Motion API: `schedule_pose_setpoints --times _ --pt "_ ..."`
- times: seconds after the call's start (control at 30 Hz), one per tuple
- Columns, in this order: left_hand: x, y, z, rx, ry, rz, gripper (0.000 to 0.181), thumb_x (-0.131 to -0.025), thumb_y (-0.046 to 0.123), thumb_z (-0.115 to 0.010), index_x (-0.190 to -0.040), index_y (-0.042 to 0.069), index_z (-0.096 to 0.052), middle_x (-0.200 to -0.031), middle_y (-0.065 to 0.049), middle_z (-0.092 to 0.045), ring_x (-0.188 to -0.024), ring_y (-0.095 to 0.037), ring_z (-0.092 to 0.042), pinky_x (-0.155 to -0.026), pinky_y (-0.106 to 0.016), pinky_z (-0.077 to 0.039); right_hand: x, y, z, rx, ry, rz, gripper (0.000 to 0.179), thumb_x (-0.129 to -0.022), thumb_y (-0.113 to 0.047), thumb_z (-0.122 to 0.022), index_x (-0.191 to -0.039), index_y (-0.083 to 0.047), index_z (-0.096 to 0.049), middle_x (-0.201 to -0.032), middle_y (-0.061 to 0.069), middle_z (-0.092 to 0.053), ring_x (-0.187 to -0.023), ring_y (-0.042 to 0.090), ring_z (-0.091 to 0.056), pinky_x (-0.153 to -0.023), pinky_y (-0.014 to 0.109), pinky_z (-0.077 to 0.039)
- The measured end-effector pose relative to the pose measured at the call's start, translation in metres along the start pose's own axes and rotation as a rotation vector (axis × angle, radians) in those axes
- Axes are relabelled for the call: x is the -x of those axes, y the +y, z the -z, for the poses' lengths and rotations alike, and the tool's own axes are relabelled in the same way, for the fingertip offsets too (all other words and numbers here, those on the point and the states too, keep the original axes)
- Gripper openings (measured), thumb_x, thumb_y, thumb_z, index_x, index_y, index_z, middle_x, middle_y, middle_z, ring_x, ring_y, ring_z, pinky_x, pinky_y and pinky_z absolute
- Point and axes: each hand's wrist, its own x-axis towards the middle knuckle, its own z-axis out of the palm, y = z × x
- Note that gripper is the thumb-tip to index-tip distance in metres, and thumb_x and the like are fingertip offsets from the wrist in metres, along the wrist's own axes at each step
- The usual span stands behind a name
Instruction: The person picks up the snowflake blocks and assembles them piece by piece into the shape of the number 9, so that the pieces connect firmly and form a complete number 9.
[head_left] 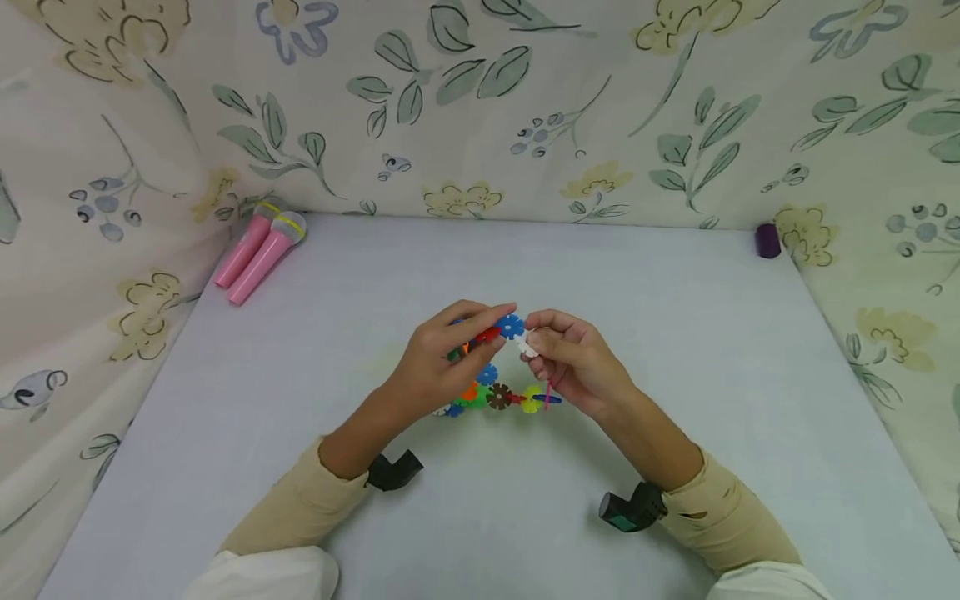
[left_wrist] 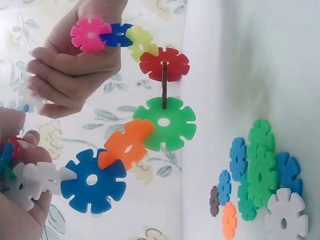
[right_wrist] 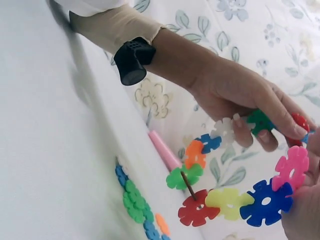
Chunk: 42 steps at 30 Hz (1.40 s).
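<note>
A chain of flower-shaped interlocking plastic discs hangs in a curve between both hands. Its blue disc [left_wrist: 92,181], orange disc [left_wrist: 127,145], green disc [left_wrist: 170,125] and yellow disc [right_wrist: 229,204] show in the wrist views. My left hand [head_left: 438,354] pinches the chain at a red disc [head_left: 487,335], beside a blue disc [head_left: 511,327]. Close by on the right, my right hand [head_left: 581,358] pinches a white disc [head_left: 528,344] between thumb and fingers, against that blue disc. The pink disc [right_wrist: 291,167] hangs at the right hand's side.
Loose discs lie on the white table [head_left: 300,433] below the hands, among them a green one [left_wrist: 261,175], a white one [left_wrist: 287,217] and an orange one [left_wrist: 229,220]. Two pink toy microphones [head_left: 262,258] lie at the back left, a dark purple object [head_left: 767,241] at the back right.
</note>
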Motion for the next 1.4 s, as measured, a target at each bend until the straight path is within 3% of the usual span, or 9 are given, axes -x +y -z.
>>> schedule_pose_setpoints --times 0.33,0.53,0.77,0.87,1.0,1.07,1.17,1.3,1.4 --pt "-0.002 0.004 -0.003 0.007 0.017 -0.011 0.042 -0.093 0.001 -0.069 -0.135 0.002 -0.062 -0.111 -0.006 -0.063 -0.072 -0.009 -0.050 -0.058 -0.022 -0.046 0.003 0.001 -0.006 -0.057 0.009 -0.013 0.008 -0.100 -0.002 -0.058 -0.107 -0.005 -0.061 -0.083 0.007 -0.067 -0.067 0.011 -0.065 -0.065 0.017 -0.053" --pt "-0.001 0.004 -0.004 -0.012 0.024 -0.043 0.046 -0.090 -0.003 -0.072 -0.135 0.002 -0.062 -0.111 -0.007 -0.064 -0.075 -0.011 -0.054 -0.061 -0.021 -0.048 0.007 -0.003 -0.010 -0.010 0.022 -0.024 0.010 -0.101 0.000 -0.055 -0.106 -0.005 -0.061 -0.082 0.006 -0.068 -0.065 0.011 -0.066 -0.061 0.017 -0.053" --pt "-0.002 0.008 -0.005 -0.042 0.015 -0.141 0.044 -0.089 -0.002 -0.073 -0.132 0.001 -0.064 -0.111 -0.008 -0.063 -0.069 -0.009 -0.051 -0.059 -0.018 -0.045 0.007 -0.007 -0.009 0.000 -0.035 -0.014 0.014 -0.101 0.002 -0.053 -0.104 -0.006 -0.063 -0.082 0.005 -0.070 -0.063 0.009 -0.066 -0.059 0.016 -0.051" --pt "-0.003 0.011 -0.001 -0.064 0.004 -0.139 0.047 -0.089 -0.001 -0.072 -0.135 0.002 -0.061 -0.113 -0.008 -0.062 -0.071 -0.010 -0.052 -0.058 -0.020 -0.045 0.003 -0.007 -0.004 0.045 -0.093 0.003 0.010 -0.101 -0.002 -0.055 -0.107 -0.007 -0.062 -0.084 0.004 -0.069 -0.064 0.009 -0.066 -0.061 0.018 -0.052" --pt "-0.002 0.012 0.004 -0.011 -0.033 -0.017 0.061 -0.088 0.006 -0.076 -0.145 0.006 -0.052 -0.118 -0.007 -0.060 -0.075 -0.013 -0.053 -0.057 -0.023 -0.048 -0.003 -0.008 0.005 0.237 -0.184 0.065 0.013 -0.103 -0.006 -0.053 -0.111 -0.008 -0.063 -0.088 0.004 -0.067 -0.072 0.014 -0.066 -0.068 0.024 -0.056" --pt "-0.001 0.012 0.005 0.066 -0.042 0.080 0.067 -0.087 0.011 -0.077 -0.147 0.009 -0.049 -0.120 -0.005 -0.059 -0.076 -0.014 -0.055 -0.057 -0.026 -0.051 -0.004 -0.008 0.010 0.350 -0.209 0.094 0.017 -0.103 -0.005 -0.051 -0.111 -0.010 -0.065 -0.090 0.006 -0.067 -0.077 0.017 -0.066 -0.073 0.028 -0.056" --pt "0.001 0.012 0.006 0.217 -0.031 0.200 0.061 -0.089 0.013 -0.074 -0.145 0.011 -0.048 -0.122 -0.006 -0.057 -0.081 -0.018 -0.061 -0.063 -0.030 -0.054 -0.005 -0.008 0.014 0.457 -0.224 0.118 0.021 -0.104 -0.006 -0.047 -0.110 -0.011 -0.066 -0.095 0.008 -0.065 -0.083 0.022 -0.064 -0.077 0.034 -0.055" --pt "0.000 0.011 0.009 0.430 0.002 0.300 0.032 -0.102 0.013 -0.053 -0.132 0.002 -0.052 -0.119 -0.012 -0.056 -0.071 -0.023 -0.057 -0.056 -0.028 -0.051 -0.006 -0.008 0.012 0.494 -0.217 0.163 0.024 -0.108 -0.016 -0.043 -0.112 -0.010 -0.066 -0.100 0.009 -0.065 -0.088 0.024 -0.063 -0.082 0.034 -0.053" --pt "-0.003 0.012 0.014 0.468 0.017 0.423 0.036 -0.108 0.025 -0.038 -0.128 0.001 -0.055 -0.121 -0.011 -0.058 -0.074 -0.024 -0.058 -0.060 -0.027 -0.051 -0.006 -0.008 0.009 0.502 -0.191 0.196 0.028 -0.109 -0.022 -0.042 -0.113 -0.013 -0.068 -0.103 0.007 -0.065 -0.094 0.022 -0.063 -0.087 0.031 -0.052"
